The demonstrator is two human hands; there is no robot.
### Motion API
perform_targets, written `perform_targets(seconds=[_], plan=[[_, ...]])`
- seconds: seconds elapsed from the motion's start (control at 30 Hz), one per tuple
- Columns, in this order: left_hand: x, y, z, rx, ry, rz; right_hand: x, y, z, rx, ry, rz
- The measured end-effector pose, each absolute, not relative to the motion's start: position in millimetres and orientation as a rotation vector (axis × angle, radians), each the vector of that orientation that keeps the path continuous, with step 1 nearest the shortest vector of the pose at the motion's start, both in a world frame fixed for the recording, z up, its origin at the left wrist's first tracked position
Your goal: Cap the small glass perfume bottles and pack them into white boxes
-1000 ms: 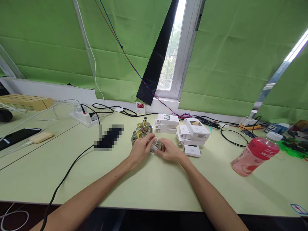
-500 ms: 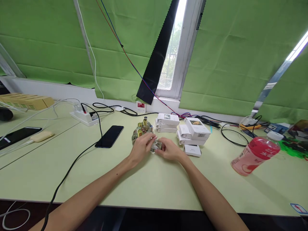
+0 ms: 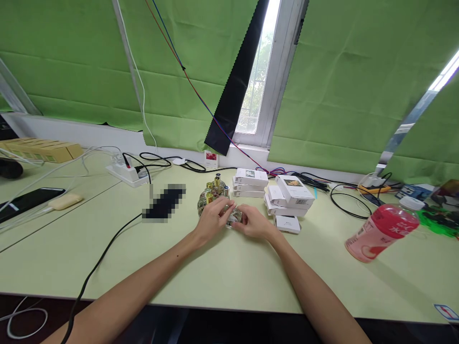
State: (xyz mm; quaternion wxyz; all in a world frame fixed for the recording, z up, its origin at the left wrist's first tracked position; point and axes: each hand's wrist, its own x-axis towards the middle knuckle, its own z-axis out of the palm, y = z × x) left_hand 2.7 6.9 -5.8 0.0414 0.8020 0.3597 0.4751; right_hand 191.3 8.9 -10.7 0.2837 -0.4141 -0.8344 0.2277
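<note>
In the head view, the right hand (image 3: 256, 223) half-curls thumb and fingers around a glass bottle (image 3: 234, 217) on the table (image 3: 229, 277); the left hand (image 3: 213, 217) bends over it, grip hidden. Capped bottles (image 3: 209, 196) already stand grouped behind; this one seems unfinished.

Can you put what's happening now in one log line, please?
left hand: at glass bottle | right hand: at same bottle | to the right: white boxes, pink drink bottle
</note>
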Motion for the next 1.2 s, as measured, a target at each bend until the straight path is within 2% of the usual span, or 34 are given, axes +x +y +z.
perform_targets(seconds=[1.2], plan=[[4.6, 11.9, -0.1, 2.564, 0.995, 1.476, 192.2, 11.9, -16.8, -1.109, -2.225, 0.605]])
